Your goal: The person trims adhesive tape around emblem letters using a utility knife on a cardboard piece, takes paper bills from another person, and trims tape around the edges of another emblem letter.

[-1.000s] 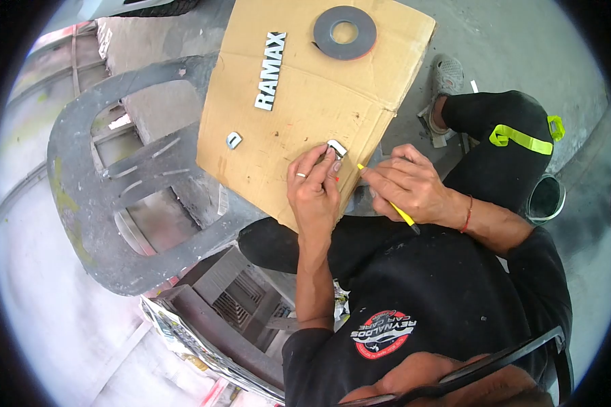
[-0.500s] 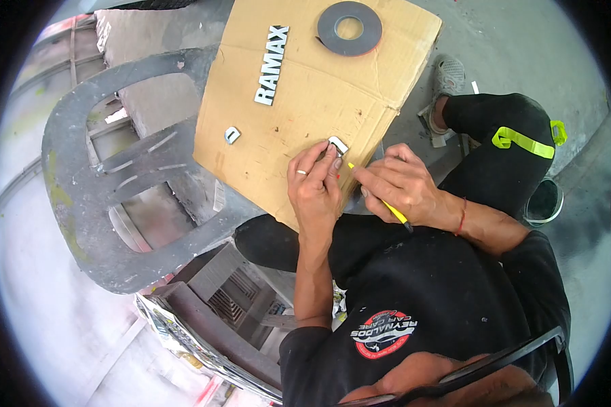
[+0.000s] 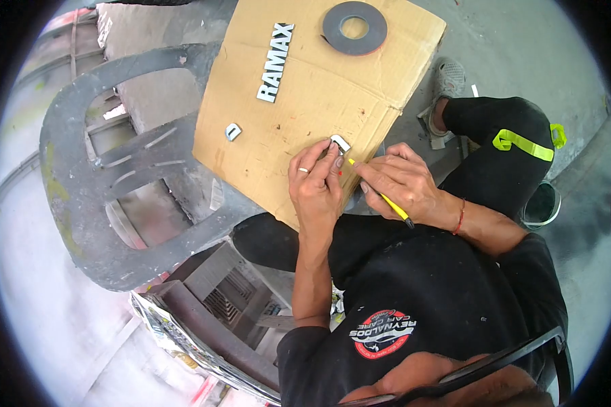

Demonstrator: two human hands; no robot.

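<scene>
Fingertips of my left hand (image 3: 316, 183) pinch a small white letter piece (image 3: 341, 142) near the right edge of the brown cardboard (image 3: 305, 102). In my right hand (image 3: 407, 186) is a slim yellow tool (image 3: 395, 205) with a black end. Its yellow tip points at the cardboard just below the letter piece, close to my left fingers. White RAMAX lettering (image 3: 275, 63) lies at the upper left of the cardboard. A small D-shaped letter (image 3: 232, 131) rests lower down. The dark tape roll (image 3: 354, 28) lies at the top.
A grey seat-like frame with openings (image 3: 68, 169) stands to the left. Below the cardboard is a slatted box-like object (image 3: 231, 298). My bent leg (image 3: 499, 129), with a neon green strap, and a shoe (image 3: 449, 78) are on the right. A round dark container (image 3: 542, 205) sits beyond.
Since a second ago, my right hand and the yellow tool have moved slightly left, nearer my left fingers. The cardboard's lettering and tape roll have shifted slightly right in view. Both grips look unchanged.
</scene>
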